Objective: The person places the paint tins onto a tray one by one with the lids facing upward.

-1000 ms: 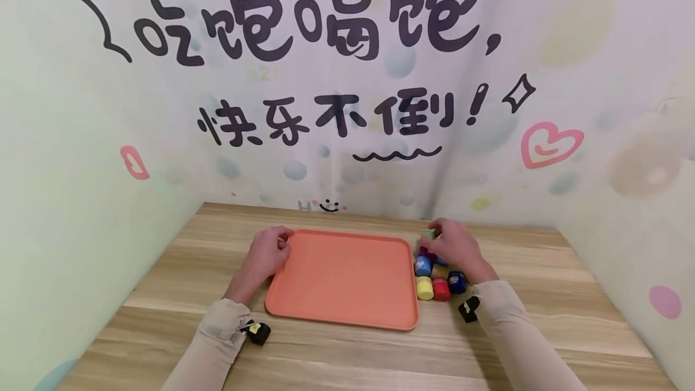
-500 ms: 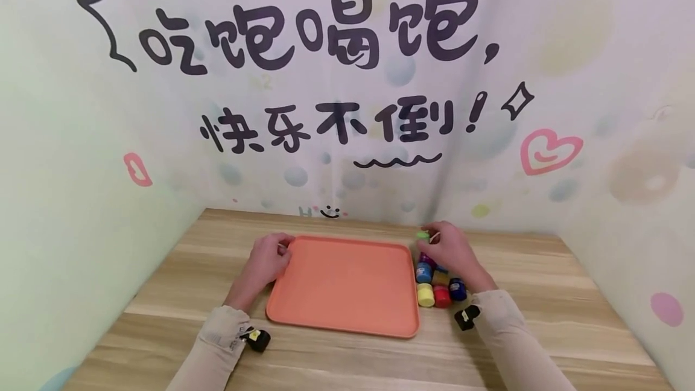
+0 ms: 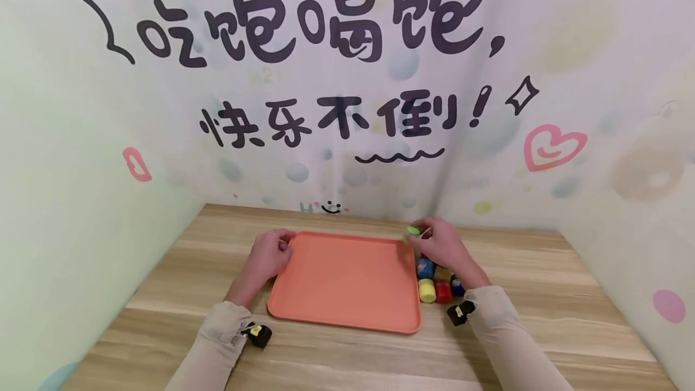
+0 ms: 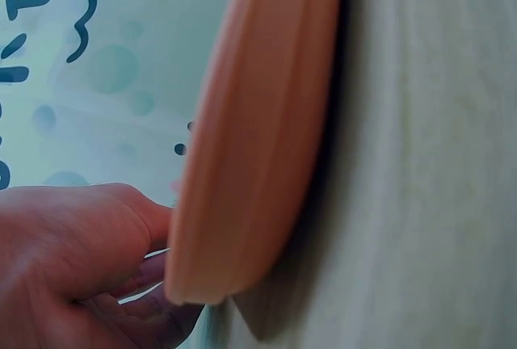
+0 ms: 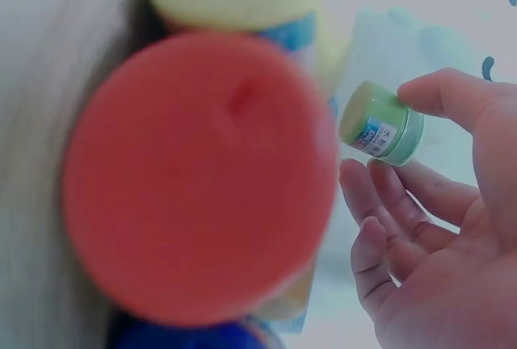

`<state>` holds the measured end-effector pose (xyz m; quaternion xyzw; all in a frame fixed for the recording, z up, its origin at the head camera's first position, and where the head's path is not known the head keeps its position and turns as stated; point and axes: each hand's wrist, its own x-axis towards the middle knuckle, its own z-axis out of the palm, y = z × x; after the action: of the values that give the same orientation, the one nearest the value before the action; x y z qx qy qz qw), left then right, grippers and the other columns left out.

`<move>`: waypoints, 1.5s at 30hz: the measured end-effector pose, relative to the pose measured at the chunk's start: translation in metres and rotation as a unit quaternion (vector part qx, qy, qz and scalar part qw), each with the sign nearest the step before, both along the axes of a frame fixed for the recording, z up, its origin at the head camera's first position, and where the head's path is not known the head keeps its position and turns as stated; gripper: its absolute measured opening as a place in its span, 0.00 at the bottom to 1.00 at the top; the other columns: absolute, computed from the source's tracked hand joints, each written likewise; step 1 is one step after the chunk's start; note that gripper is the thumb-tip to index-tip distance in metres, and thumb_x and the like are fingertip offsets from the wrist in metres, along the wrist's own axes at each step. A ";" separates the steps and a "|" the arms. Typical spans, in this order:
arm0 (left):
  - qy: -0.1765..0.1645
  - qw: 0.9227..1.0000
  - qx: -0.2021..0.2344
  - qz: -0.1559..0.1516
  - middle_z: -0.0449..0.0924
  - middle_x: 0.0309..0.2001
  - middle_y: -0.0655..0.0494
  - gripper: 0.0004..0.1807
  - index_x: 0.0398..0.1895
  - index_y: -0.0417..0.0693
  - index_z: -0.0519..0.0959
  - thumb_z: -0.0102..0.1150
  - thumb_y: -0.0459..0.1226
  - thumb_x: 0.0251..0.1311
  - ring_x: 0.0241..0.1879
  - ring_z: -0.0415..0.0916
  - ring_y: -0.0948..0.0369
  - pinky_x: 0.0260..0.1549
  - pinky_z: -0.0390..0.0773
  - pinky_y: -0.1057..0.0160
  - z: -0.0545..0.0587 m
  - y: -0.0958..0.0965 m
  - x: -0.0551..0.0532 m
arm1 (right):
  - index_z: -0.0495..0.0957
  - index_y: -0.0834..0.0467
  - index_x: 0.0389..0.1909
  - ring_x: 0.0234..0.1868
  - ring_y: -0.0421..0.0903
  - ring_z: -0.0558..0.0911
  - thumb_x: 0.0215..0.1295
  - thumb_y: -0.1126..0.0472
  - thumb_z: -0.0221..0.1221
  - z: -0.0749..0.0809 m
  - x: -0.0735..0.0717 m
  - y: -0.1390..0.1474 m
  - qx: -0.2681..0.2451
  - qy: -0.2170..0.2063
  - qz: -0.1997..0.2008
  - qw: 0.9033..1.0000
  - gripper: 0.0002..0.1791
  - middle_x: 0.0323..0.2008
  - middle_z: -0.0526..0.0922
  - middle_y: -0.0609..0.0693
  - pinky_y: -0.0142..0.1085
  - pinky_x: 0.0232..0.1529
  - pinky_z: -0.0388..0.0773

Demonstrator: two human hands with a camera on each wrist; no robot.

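Observation:
An orange tray (image 3: 344,282) lies on the table between the hands. My left hand (image 3: 268,253) holds its far left corner; in the left wrist view the thumb lies along the tray's rim (image 4: 242,139) and the fingers are bent behind the corner. My right hand (image 3: 445,247) pinches a small green paint jar (image 5: 378,124) between thumb and fingertips, at the tray's far right corner. In the right wrist view the jar is tilted and its label shows. The other fingers are loosely bent.
Right of the tray stand several paint jars: yellow (image 3: 426,290), red (image 3: 443,292), light blue (image 3: 426,268), brownish (image 3: 443,274) and dark blue (image 3: 458,286). The right hand partly covers the group. A printed curtain (image 3: 336,186) hangs behind the wooden table (image 3: 304,358).
My right hand has lifted the green jar from the far end of the jar group and carried it left to the tray's far right corner. The left hand keeps its place on the tray.

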<state>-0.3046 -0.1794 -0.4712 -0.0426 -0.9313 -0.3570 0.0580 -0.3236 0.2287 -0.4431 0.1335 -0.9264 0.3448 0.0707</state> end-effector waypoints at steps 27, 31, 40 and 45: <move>0.003 1.000 0.010 -0.009 0.89 0.52 0.41 0.18 0.62 0.37 0.85 0.65 0.29 0.70 0.45 0.88 0.53 0.45 0.91 0.54 0.000 0.004 -0.006 | 0.84 0.58 0.47 0.42 0.47 0.88 0.67 0.42 0.73 0.009 0.001 -0.045 -0.006 -0.026 0.001 1.000 0.24 0.40 0.90 0.52 0.40 0.40 0.86; 0.008 1.000 0.010 -0.008 0.89 0.52 0.41 0.18 0.62 0.36 0.85 0.65 0.29 0.70 0.46 0.89 0.52 0.46 0.91 0.53 0.000 0.003 -0.005 | 0.85 0.57 0.46 0.41 0.46 0.89 0.67 0.42 0.73 0.006 -0.001 -0.054 -0.001 -0.027 0.003 1.000 0.22 0.40 0.91 0.51 0.40 0.40 0.86; 0.008 1.000 0.008 -0.003 0.90 0.51 0.42 0.18 0.62 0.37 0.85 0.66 0.29 0.71 0.44 0.88 0.53 0.45 0.91 0.55 0.000 0.002 -0.002 | 0.86 0.56 0.44 0.38 0.44 0.87 0.66 0.44 0.74 0.003 -0.003 -0.073 0.001 -0.034 0.012 0.999 0.20 0.39 0.91 0.50 0.38 0.40 0.84; 0.011 1.000 0.002 0.001 0.90 0.48 0.42 0.17 0.61 0.37 0.86 0.66 0.30 0.70 0.43 0.87 0.54 0.44 0.90 0.55 0.001 0.000 0.001 | 0.86 0.56 0.43 0.35 0.44 0.84 0.66 0.46 0.75 0.003 -0.004 -0.088 -0.007 -0.035 0.018 0.999 0.19 0.36 0.90 0.49 0.37 0.38 0.82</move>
<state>-0.3035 -0.1794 -0.4700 -0.0458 -0.9299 -0.3585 0.0691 -0.3274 0.1409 -0.4400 0.1373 -0.9233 0.3572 0.0327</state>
